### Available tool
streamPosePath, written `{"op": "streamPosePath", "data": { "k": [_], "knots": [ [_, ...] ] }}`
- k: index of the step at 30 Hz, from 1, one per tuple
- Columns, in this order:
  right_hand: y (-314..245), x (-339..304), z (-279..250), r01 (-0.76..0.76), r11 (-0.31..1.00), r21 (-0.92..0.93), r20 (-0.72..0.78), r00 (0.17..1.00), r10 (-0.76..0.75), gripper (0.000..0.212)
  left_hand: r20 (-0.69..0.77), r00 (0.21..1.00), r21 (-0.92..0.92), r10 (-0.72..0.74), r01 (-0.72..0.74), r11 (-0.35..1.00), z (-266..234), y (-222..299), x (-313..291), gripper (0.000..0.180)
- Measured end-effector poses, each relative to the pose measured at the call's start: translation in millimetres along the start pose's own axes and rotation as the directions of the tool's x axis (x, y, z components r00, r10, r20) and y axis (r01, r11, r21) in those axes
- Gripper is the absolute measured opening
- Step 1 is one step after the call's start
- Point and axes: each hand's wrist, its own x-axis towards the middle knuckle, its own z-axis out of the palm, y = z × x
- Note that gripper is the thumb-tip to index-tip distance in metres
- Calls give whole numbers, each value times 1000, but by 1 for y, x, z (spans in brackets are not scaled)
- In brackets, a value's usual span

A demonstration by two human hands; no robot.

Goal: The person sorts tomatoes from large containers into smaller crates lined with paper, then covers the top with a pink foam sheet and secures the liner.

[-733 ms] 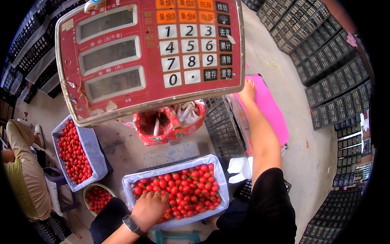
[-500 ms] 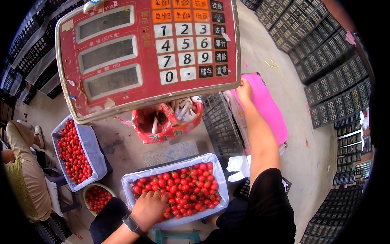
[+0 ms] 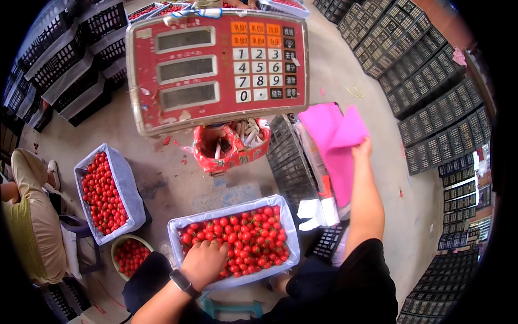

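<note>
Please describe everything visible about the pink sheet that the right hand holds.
The pink sheet is thin, plain bright pink, and looks like paper or soft foam. It is lifted and bent into two overlapping flaps. The right hand grips its lower right edge. It hangs above a black plastic crate, below the red scale.

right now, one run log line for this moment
left hand: resting on tomatoes in lined crate | right hand: lifting pink sheet | scale: above crate
</note>
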Motion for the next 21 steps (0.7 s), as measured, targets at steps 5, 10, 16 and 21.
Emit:
{"op": "streamPosePath", "data": {
  "k": [5,10,16,21],
  "knots": [
    [-159,-67,-49,371,924,93,19,927,-374,22,-144,988,-11,60,-62,998,3,4,-6,20],
    [-243,-168,-12,435,896,87,262,858,-441,17,-154,984,-24,89,-94,995,4,1,-2,22],
    [-281,-372,62,362,928,88,603,722,-339,17,-212,959,-273,186,-241,931,8,-2,-14,28],
    [-281,-489,76,303,953,3,730,650,-209,22,-550,832,-716,-68,-428,551,-11,20,-10,33]
  ]
}}
